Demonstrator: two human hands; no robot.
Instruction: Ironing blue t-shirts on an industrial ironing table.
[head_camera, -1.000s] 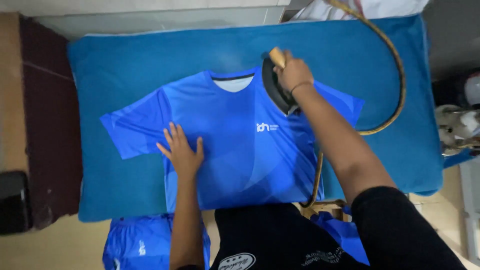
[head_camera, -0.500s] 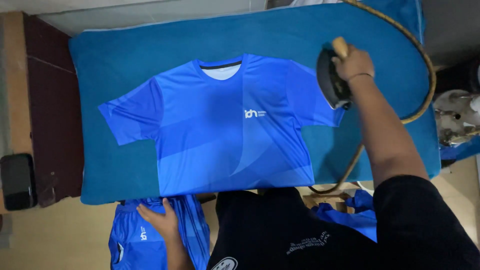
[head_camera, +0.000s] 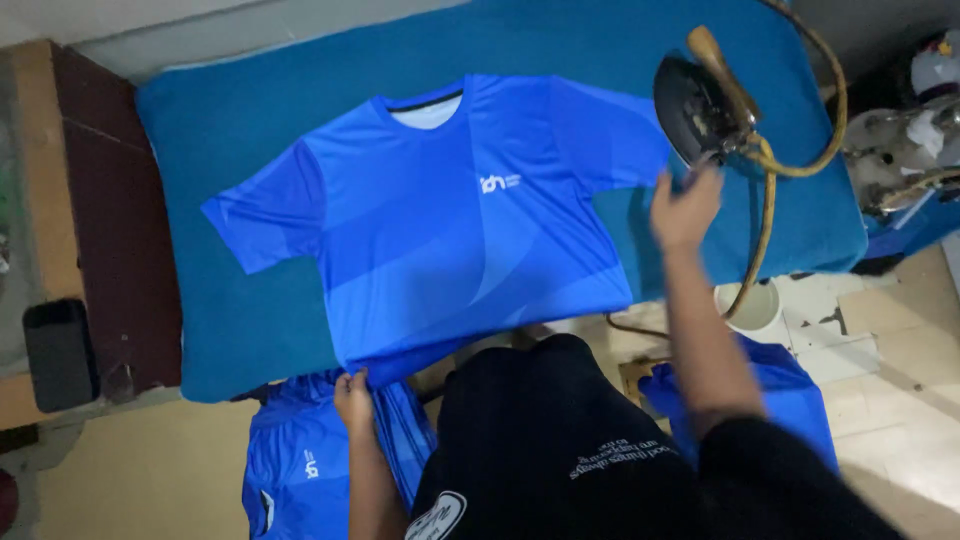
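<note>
Your left hand (head_camera: 353, 397) pinches the blue shirt (head_camera: 450, 215) hem, your right hand (head_camera: 684, 212) hangs open beside the iron (head_camera: 700, 105); draw the hem evenly.

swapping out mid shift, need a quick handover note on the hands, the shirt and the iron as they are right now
Left hand: gripping the bottom hem of the blue short-sleeved jersey, at the near edge of the teal padded ironing surface.
Right hand: open and empty, just below the dark iron with the wooden handle, not holding it.
Iron: parked at the pad's right end, its yellowish cord trailing down.
Done: jersey lies flat, front up, looks smooth.
Left: judging by the pile of blue jerseys below the pad, probably more to press.
</note>
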